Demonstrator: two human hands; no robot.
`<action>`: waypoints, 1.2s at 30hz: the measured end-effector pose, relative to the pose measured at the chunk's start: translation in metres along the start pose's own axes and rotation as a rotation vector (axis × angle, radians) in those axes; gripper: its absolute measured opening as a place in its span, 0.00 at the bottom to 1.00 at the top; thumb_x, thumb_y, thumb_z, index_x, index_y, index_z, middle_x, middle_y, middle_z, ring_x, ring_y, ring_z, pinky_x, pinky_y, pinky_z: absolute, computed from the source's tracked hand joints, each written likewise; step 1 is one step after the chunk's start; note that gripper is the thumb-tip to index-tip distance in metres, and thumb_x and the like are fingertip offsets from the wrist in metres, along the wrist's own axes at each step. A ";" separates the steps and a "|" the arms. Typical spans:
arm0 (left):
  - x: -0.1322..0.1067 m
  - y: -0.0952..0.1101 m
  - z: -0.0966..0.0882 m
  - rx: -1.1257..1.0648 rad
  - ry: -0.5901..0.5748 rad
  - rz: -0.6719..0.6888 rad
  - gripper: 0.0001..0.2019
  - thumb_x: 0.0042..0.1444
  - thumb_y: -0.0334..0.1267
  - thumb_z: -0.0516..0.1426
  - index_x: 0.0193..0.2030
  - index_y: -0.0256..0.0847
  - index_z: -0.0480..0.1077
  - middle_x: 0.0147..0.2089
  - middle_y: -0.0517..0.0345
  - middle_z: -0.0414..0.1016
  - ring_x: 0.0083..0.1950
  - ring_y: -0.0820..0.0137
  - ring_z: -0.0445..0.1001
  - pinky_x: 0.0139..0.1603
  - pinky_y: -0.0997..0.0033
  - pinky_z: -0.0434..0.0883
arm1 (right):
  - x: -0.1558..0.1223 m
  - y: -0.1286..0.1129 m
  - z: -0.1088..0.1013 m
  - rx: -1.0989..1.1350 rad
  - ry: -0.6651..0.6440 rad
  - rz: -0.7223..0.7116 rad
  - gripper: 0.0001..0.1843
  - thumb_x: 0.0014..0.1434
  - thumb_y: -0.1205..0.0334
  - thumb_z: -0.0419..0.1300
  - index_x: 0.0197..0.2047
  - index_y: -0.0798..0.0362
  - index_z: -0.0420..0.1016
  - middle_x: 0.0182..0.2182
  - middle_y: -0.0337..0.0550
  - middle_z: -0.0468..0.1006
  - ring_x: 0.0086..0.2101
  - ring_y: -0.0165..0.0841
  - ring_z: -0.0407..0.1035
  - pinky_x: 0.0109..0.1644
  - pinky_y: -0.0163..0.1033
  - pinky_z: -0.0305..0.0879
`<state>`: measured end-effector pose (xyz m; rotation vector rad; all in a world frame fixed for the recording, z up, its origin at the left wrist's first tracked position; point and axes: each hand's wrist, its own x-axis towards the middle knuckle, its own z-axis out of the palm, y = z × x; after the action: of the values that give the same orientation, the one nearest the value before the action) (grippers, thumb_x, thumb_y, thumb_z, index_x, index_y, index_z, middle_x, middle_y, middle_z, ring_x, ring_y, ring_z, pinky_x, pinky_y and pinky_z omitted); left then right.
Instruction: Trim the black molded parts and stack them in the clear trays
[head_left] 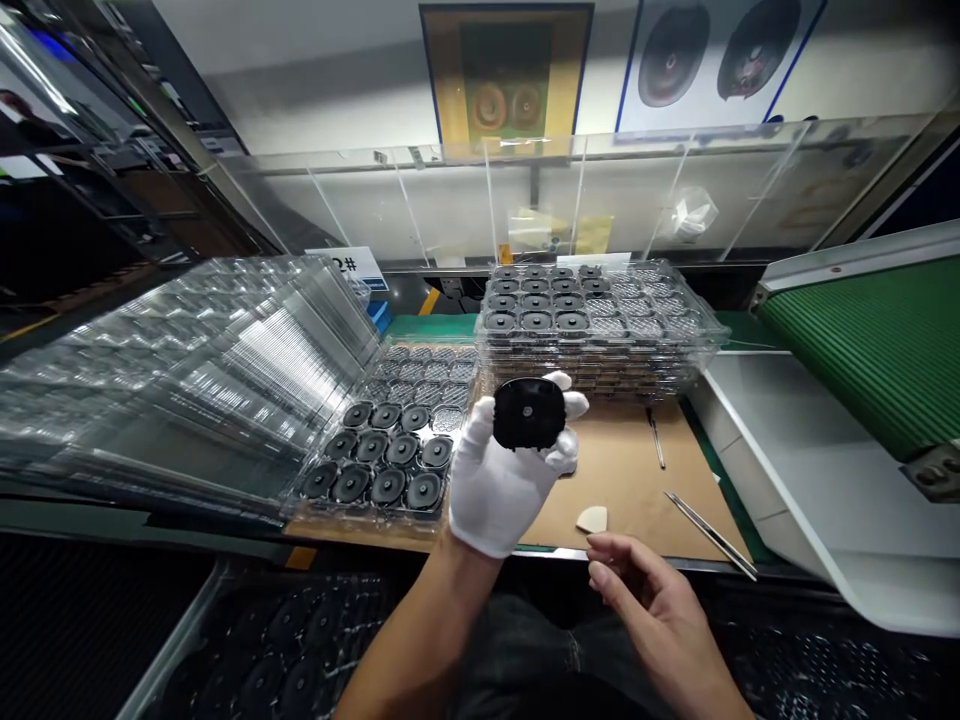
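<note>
View: head camera, looking forward and down at a bench.

Writing: "2#" is read on a blue-and-white label (352, 268) at upper centre-left; no brand is legible. Speaker pictures are shown on a poster (720, 55) at the top right.

Left hand: a white-gloved left hand (499, 480) is raised at lower centre, its fingers clamped around the edges of the speaker driver.

Speaker driver: a black rounded-square speaker driver (529, 413) is held just above the near edge of the bench, with its flat face tilted up toward the camera; a small silver centre is shown. It is nearly square, so no clear long axis is seen.

Right hand: a bare right hand (645, 600) is below the mat's near edge, fingers loosely curled and slightly apart, holding nothing.

Nearby: a plastic blister tray (300, 510) of black speakers lies just left of the glove. A stack of loaded trays (712, 340) is behind it.

Edges: a kraft mat (630, 500) extends right of the glove, with steel tweezers (709, 535) and a cream triangular piece (592, 518) on it. A green conveyor belt (855, 340) is at the right.
</note>
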<state>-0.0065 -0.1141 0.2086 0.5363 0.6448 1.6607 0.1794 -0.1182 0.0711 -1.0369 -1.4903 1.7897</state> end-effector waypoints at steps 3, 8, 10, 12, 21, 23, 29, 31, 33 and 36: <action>-0.009 -0.012 -0.012 -0.007 0.072 -0.005 0.24 0.64 0.55 0.54 0.55 0.38 0.76 0.54 0.44 0.78 0.38 0.69 0.74 0.42 0.68 0.71 | -0.001 -0.004 -0.001 0.032 0.040 -0.009 0.23 0.58 0.43 0.67 0.50 0.49 0.79 0.45 0.48 0.82 0.44 0.41 0.75 0.52 0.45 0.73; -0.033 -0.041 -0.037 0.144 0.125 0.011 0.21 0.64 0.48 0.56 0.59 0.38 0.73 0.54 0.43 0.79 0.42 0.63 0.80 0.45 0.66 0.74 | -0.002 -0.024 -0.002 0.073 0.147 -0.087 0.18 0.58 0.49 0.69 0.48 0.49 0.80 0.40 0.46 0.83 0.40 0.37 0.76 0.46 0.40 0.75; -0.043 -0.052 -0.045 0.310 0.132 0.047 0.22 0.63 0.46 0.58 0.62 0.40 0.70 0.57 0.44 0.78 0.45 0.60 0.81 0.47 0.64 0.74 | 0.000 -0.035 0.000 0.073 0.151 -0.144 0.17 0.59 0.51 0.68 0.49 0.48 0.80 0.42 0.46 0.83 0.42 0.37 0.77 0.47 0.40 0.75; -0.051 -0.060 -0.051 0.490 0.139 0.081 0.24 0.63 0.45 0.59 0.64 0.41 0.69 0.60 0.44 0.77 0.52 0.56 0.80 0.53 0.62 0.74 | 0.003 -0.045 0.004 0.069 0.122 -0.195 0.16 0.60 0.53 0.68 0.50 0.48 0.79 0.43 0.46 0.83 0.44 0.37 0.77 0.48 0.40 0.76; -0.066 -0.079 -0.074 0.751 0.207 0.167 0.21 0.62 0.42 0.63 0.61 0.48 0.74 0.62 0.54 0.76 0.63 0.60 0.73 0.65 0.67 0.69 | 0.014 -0.051 0.025 0.112 -0.016 -0.173 0.13 0.62 0.58 0.66 0.50 0.48 0.79 0.41 0.41 0.82 0.41 0.30 0.76 0.47 0.35 0.74; -0.067 -0.081 -0.077 0.750 0.208 0.156 0.21 0.61 0.41 0.64 0.61 0.48 0.74 0.62 0.54 0.77 0.63 0.60 0.74 0.65 0.67 0.69 | 0.014 -0.048 0.027 0.142 -0.019 -0.155 0.13 0.61 0.58 0.67 0.50 0.48 0.79 0.41 0.41 0.82 0.41 0.30 0.76 0.46 0.34 0.74; -0.062 -0.076 -0.073 0.454 0.229 0.079 0.20 0.63 0.43 0.60 0.60 0.42 0.74 0.59 0.49 0.78 0.59 0.59 0.76 0.59 0.65 0.71 | 0.012 -0.050 0.018 0.163 0.038 -0.139 0.14 0.61 0.55 0.67 0.50 0.48 0.78 0.41 0.42 0.83 0.41 0.30 0.76 0.46 0.32 0.73; -0.052 -0.062 -0.066 0.205 0.193 0.029 0.22 0.64 0.46 0.58 0.62 0.39 0.73 0.55 0.44 0.80 0.49 0.61 0.79 0.50 0.65 0.74 | 0.011 -0.048 0.012 0.143 0.117 -0.146 0.15 0.61 0.53 0.67 0.49 0.49 0.78 0.41 0.43 0.83 0.40 0.30 0.76 0.44 0.32 0.74; -0.038 -0.042 -0.056 0.023 0.121 0.033 0.26 0.62 0.49 0.59 0.61 0.35 0.72 0.50 0.42 0.81 0.40 0.65 0.78 0.44 0.67 0.74 | 0.011 -0.040 0.005 0.120 0.155 -0.123 0.17 0.61 0.51 0.67 0.50 0.49 0.77 0.42 0.44 0.83 0.41 0.31 0.76 0.44 0.32 0.74; -0.014 -0.006 -0.034 -0.107 -0.011 0.101 0.30 0.60 0.52 0.61 0.61 0.30 0.72 0.47 0.41 0.80 0.34 0.70 0.73 0.41 0.70 0.71 | 0.016 -0.010 -0.004 0.063 0.104 -0.034 0.22 0.59 0.46 0.66 0.51 0.51 0.77 0.46 0.48 0.83 0.46 0.37 0.77 0.49 0.36 0.74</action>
<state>-0.0223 -0.1309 0.1789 0.5070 0.5246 1.7749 0.1740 -0.1004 0.0776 -1.0507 -1.3721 1.7212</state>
